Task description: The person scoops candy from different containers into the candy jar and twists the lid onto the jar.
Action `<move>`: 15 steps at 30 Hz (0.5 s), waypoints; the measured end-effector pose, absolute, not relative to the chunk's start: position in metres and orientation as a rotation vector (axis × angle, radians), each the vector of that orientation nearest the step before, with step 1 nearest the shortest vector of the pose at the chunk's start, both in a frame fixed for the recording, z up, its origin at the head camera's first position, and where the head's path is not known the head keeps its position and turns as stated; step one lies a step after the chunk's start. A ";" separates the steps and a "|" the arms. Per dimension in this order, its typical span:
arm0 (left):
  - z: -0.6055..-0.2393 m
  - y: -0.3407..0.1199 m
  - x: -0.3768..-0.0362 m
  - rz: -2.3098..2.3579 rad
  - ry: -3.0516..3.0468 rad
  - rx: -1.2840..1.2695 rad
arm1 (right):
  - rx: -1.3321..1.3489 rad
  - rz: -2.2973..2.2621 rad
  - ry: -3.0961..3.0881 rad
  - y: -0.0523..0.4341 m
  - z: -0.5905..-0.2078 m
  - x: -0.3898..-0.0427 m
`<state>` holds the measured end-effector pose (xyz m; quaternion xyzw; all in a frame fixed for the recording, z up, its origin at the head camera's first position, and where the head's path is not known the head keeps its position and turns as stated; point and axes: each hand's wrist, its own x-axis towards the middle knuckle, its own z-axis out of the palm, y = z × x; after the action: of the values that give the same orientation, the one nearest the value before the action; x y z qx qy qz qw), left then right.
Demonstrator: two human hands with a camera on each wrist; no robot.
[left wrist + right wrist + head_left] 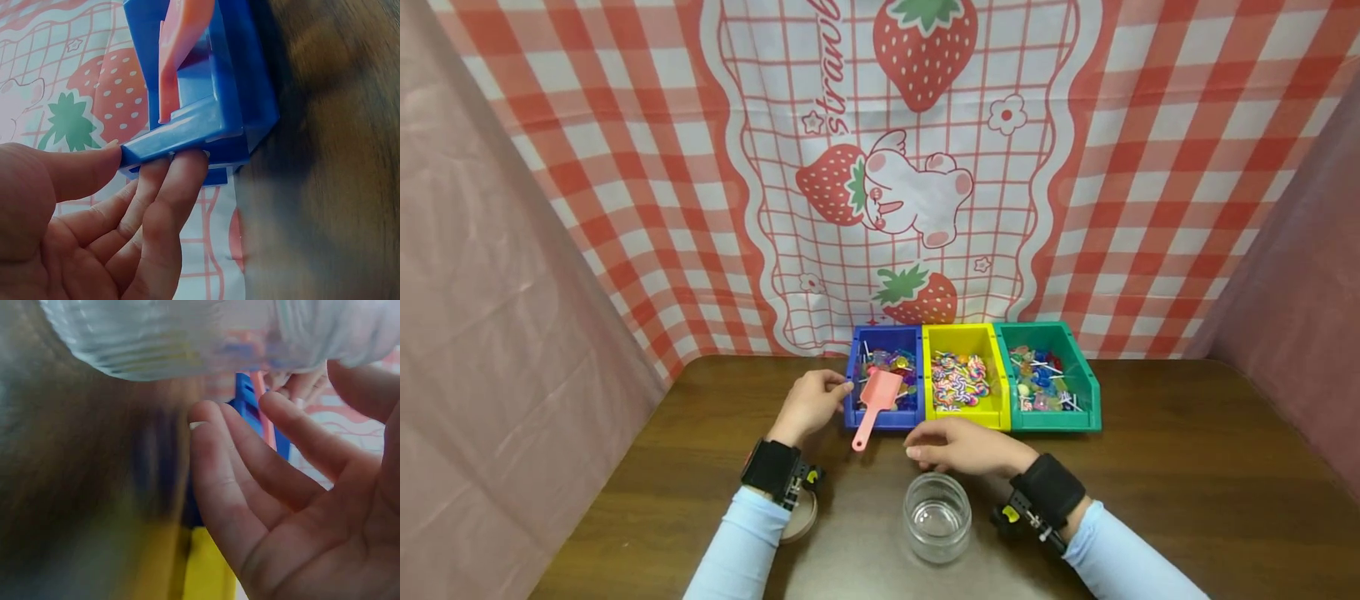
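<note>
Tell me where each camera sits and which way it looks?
Head: worn on the head, looking forward and down at the brown wooden table, three bins, both forearms.
Left wrist: at the left hand, whose thumb and fingers pinch the blue plastic bin.
Right wrist: at the open right hand, under the clear glass jar.
Shared: all three show the pink plastic scoop.

A dark wooden table (1187, 492) carries three bins (973, 417), a glass jar (937, 517) and a lid (801, 518).
</note>
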<state>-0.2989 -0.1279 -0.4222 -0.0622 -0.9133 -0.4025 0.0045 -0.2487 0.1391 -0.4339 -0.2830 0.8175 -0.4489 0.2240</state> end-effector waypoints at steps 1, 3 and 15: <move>-0.422 -0.128 -0.299 -1.266 -2.861 -0.204 | -0.779 -1.255 2.214 0.137 -0.436 -0.252; -0.423 -0.128 -0.300 -1.279 -2.856 -0.218 | -0.784 -1.280 2.154 0.133 -0.438 -0.259; -0.423 -0.131 -0.300 -1.269 -2.862 -0.217 | -0.888 -1.304 1.927 0.106 -0.447 -0.275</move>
<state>-0.2997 -0.1306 -0.4229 -0.0692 -0.9120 -0.4044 0.0017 -0.2751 0.1063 -0.4468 -0.3377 0.7330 -0.4962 0.3201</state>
